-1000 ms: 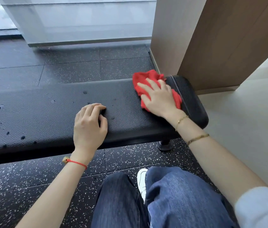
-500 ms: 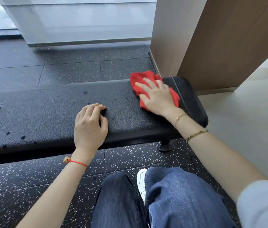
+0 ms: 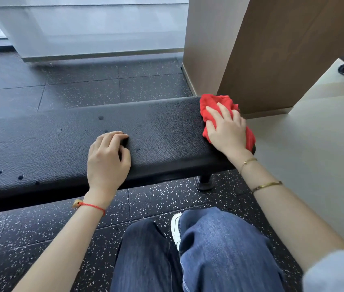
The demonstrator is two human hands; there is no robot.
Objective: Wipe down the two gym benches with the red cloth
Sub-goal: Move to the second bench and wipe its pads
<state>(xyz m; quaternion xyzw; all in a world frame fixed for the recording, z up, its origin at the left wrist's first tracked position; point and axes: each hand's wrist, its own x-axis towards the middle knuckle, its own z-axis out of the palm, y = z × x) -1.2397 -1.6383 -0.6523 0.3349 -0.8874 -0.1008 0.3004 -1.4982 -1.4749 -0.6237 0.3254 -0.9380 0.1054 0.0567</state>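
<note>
Right hand presses crumpled red cloth on pebbled bench.

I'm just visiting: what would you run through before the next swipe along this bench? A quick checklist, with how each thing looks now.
1. The red cloth is under the right hand, fingers flat on it: ok.
2. The cloth sits on the bench, at its right end: ok.
3. The left hand is out of the wiping path: not ok, it rests mid-bench.
4. The bench is free of dark spots: not ok, several on its left part.
5. The second bench is within reach: cannot tell.
</note>
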